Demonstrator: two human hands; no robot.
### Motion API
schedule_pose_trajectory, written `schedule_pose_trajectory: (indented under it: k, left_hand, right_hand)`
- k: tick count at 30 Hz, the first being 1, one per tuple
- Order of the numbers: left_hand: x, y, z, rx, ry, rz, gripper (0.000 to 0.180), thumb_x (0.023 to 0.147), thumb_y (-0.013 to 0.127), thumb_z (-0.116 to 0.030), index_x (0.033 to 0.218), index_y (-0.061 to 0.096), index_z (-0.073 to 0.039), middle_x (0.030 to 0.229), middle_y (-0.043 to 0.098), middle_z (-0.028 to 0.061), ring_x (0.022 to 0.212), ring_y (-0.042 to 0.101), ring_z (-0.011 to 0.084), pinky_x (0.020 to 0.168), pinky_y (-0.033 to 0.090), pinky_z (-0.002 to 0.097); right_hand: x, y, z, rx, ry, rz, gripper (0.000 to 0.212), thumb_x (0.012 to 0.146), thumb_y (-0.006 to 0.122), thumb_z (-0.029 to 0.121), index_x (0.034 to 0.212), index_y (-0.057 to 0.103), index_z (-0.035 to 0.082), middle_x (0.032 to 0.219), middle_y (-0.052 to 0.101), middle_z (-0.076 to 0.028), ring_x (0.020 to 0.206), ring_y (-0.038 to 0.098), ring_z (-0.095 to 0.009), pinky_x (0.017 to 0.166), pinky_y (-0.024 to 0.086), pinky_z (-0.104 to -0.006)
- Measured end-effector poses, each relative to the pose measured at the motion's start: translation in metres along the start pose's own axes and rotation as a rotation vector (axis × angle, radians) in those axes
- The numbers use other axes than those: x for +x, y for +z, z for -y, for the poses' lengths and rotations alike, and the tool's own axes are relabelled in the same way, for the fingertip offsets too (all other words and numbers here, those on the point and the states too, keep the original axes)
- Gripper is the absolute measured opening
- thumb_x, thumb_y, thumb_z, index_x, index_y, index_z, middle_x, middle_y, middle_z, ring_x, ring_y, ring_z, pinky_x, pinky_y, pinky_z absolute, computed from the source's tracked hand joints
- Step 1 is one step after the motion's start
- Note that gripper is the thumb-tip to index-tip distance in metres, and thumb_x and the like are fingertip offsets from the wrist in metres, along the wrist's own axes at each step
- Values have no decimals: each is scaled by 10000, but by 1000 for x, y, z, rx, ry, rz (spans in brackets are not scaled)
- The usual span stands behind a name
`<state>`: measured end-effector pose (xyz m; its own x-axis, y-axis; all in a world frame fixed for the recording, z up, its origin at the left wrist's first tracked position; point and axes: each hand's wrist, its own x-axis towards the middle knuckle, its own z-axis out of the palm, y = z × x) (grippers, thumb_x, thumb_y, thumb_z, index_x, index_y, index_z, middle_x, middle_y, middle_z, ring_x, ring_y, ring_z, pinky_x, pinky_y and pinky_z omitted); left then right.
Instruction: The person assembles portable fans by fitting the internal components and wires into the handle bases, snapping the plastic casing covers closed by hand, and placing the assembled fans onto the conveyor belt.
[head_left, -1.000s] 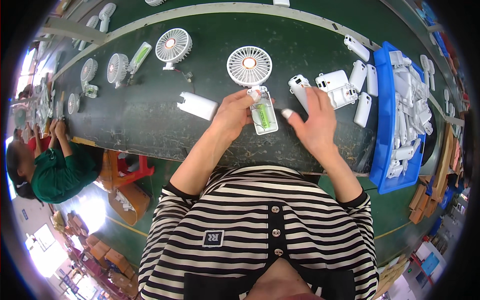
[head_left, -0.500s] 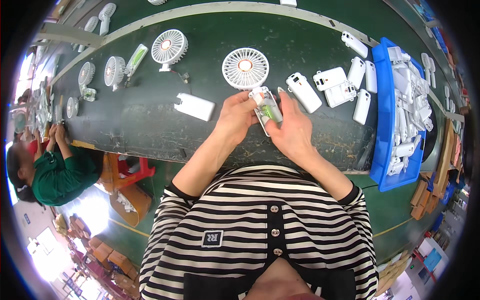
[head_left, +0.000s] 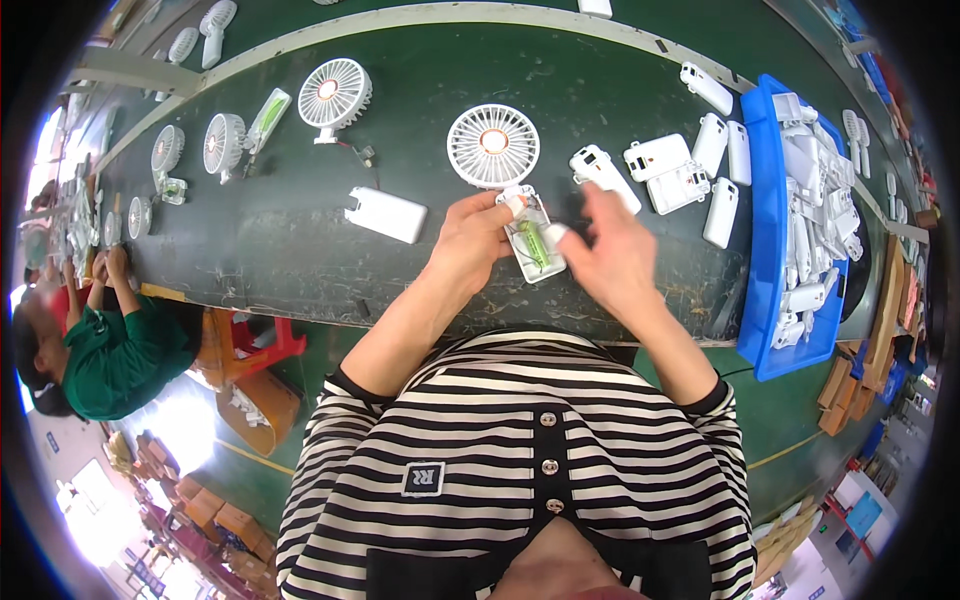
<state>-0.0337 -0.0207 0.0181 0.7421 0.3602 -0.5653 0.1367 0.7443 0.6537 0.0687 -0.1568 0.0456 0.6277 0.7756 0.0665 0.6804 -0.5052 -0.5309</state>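
My left hand [head_left: 471,238] is closed on the open handle of a white handheld fan. Inside the handle [head_left: 536,262] a green battery [head_left: 534,243] shows, and its thumb presses near the top. The round fan head [head_left: 493,146] lies on the table just beyond, with its grille up and an orange ring at the centre. My right hand [head_left: 615,250] is off the handle to the right, thumb and fingers apart and partly blurred, with nothing seen in it. Its fingertips reach the near end of a white handle cover [head_left: 603,177]. White coverings show on both thumb tips.
Several white covers [head_left: 678,186] lie at the right, beside a blue bin [head_left: 760,230] full of white parts. To the left are a loose white cover [head_left: 388,214] and fans with wires [head_left: 335,95]. A person in green [head_left: 130,355] works at the far left.
My right hand has let go of the handle and moved right to the white cover. The handle in my left hand is lower and more of its inside shows.
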Motion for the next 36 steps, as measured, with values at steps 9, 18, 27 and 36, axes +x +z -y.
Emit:
schedule_pose_trajectory:
  k: [9,18,27,36]
  left_hand:
    - [-1,-4,0,-9,-107,24,244,868,538,-138,1023,547,51,937,610,114,829,621,201,734,515,337]
    - [-3,-3,2,-27,-127,9,277,876,504,-126,1068,511,73,1015,600,180,948,600,252,826,488,371]
    - [-3,0,5,-83,-129,2,235,840,542,-147,992,562,31,906,614,93,798,613,186,731,501,328]
    - [-9,8,-5,-215,-135,-17,388,894,424,-333,1079,504,-1,976,593,103,876,588,212,760,469,365]
  right_hand:
    - [6,-8,-36,-358,-60,-203,503,654,678,154,1093,498,-10,993,513,-138,845,509,-312,677,458,-397]
    - [11,-6,-33,-358,4,-49,496,662,677,126,1108,498,4,985,559,-139,880,534,-310,729,462,-391]
    - [2,-21,-7,-206,-16,-125,480,621,663,177,1038,553,-34,826,578,-153,752,579,-319,663,473,-385]
    - [-9,-26,33,-32,-117,51,469,595,659,138,1005,548,-62,790,560,-158,662,574,-316,583,475,-373]
